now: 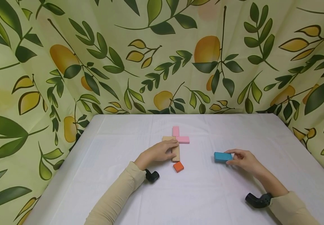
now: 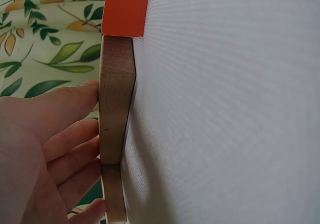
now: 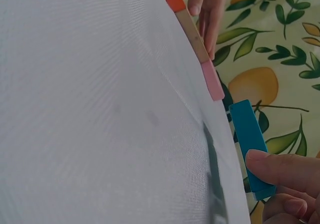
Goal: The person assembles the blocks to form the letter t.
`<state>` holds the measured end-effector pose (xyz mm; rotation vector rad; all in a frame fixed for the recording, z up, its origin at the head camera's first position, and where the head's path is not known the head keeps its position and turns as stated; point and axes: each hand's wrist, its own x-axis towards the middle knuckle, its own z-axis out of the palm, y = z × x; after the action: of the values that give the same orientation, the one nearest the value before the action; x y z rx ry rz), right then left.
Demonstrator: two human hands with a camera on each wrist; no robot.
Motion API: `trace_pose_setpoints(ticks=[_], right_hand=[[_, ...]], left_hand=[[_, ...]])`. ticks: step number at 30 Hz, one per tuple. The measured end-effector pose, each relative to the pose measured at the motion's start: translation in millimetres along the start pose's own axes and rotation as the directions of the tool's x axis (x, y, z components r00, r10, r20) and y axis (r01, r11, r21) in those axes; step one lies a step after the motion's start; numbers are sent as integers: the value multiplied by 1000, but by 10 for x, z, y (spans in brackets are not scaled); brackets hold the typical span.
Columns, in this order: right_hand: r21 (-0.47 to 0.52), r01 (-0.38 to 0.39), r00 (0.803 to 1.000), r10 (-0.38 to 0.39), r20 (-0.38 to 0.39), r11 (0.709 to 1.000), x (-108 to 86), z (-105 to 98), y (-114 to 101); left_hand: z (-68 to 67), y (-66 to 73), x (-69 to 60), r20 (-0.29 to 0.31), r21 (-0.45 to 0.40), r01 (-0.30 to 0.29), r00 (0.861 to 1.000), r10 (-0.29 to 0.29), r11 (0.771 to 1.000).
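Note:
My right hand pinches a blue rectangular block by one end, thumb against the fingers. In the right wrist view the blue block is held off the white cloth. To the left, my left hand rests its fingertips on a flat cluster of blocks. That cluster has a plain wooden block lengthwise, a second wooden block crosswise, and two pink blocks at the far end and right side. An orange block, turned at an angle, touches the near end of the lengthwise wooden block.
A white cloth covers the table, and the cluster lies near its middle. Behind and beside the table hangs a leaf-and-fruit patterned curtain. Each wrist wears a black camera close to the table surface.

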<state>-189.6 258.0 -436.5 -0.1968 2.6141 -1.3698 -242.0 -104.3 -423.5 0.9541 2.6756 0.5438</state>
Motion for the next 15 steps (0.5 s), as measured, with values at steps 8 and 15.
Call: trace_pose_setpoints(ticks=[8,15], right_hand=[[8,10,1000,-10,13,1000,0,41,-43],[37,9,1000,-10,29,999,12,98,-52]], left_hand=[[0,-4,2,-7,-9,-2,1000,1,1000],[-1,-5,1,-4,-7,2,1000,-2,1000]])
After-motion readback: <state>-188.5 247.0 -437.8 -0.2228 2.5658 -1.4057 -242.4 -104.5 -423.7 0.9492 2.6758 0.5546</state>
